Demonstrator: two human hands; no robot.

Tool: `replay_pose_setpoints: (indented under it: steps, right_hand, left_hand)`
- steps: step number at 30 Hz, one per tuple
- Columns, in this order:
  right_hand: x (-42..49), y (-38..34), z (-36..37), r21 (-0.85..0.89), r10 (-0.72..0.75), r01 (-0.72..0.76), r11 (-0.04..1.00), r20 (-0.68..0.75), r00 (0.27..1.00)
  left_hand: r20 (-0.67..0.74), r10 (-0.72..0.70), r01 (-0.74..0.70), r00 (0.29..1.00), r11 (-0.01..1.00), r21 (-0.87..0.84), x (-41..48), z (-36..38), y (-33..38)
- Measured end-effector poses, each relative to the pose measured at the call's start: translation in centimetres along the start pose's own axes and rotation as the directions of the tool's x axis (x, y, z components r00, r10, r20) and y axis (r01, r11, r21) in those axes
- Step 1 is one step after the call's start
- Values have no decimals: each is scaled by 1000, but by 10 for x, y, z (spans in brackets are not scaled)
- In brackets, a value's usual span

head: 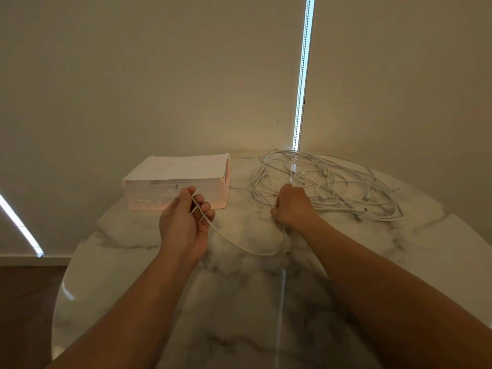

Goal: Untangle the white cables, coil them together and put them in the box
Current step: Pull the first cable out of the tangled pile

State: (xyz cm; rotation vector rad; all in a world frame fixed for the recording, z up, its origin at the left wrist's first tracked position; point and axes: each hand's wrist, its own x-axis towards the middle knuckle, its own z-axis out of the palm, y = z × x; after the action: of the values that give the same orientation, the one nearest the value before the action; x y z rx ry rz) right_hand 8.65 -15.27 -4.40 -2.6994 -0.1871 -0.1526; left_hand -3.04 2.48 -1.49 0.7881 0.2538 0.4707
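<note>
Pinching one white cable (247,250) just behind its plug (176,186), the left hand (183,222) curls its fingers round the strand in front of the plastic box (213,193). The right hand (292,206) is fisted on what appears to be the same strand, at the near edge of the tangle of white cables (327,187) lying on the marble table (239,302) right of the box. The cables look light, limp and smooth, and likely to snag at plugs. Holding near a free end seems best.
</note>
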Motion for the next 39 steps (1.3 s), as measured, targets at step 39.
replay_pose_setpoints:
  steps: [39]
  right_hand:
    - [-54, 106, -107, 989, 192, -116, 92, 97, 977]
  left_hand:
    - [7, -14, 14, 1000, 999, 49, 3, -5, -5]
